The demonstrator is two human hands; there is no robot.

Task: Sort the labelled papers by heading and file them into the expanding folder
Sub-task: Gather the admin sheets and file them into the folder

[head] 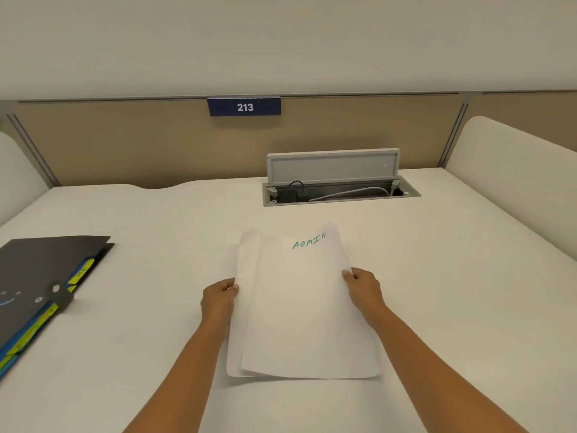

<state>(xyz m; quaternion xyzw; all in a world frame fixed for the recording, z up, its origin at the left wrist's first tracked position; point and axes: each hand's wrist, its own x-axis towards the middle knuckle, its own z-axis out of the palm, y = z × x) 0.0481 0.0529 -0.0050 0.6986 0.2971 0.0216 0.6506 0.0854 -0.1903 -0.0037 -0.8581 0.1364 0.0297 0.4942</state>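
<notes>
Two white papers (299, 307) were in your grip over the middle of the worktop (452, 276). The front one was headed "ADMIN" in green, and the other showed behind it along its left edge. Your left hand (218, 300) pinched the left edge of the pair, and your right hand (363, 290) pinched the right edge. The dark expanding folder (40, 282) lay at the worktop's left side, well apart from the papers, with yellow tabs and blue dividers showing along its edge. An open cable hatch (340, 192) sat beyond the papers.
</notes>
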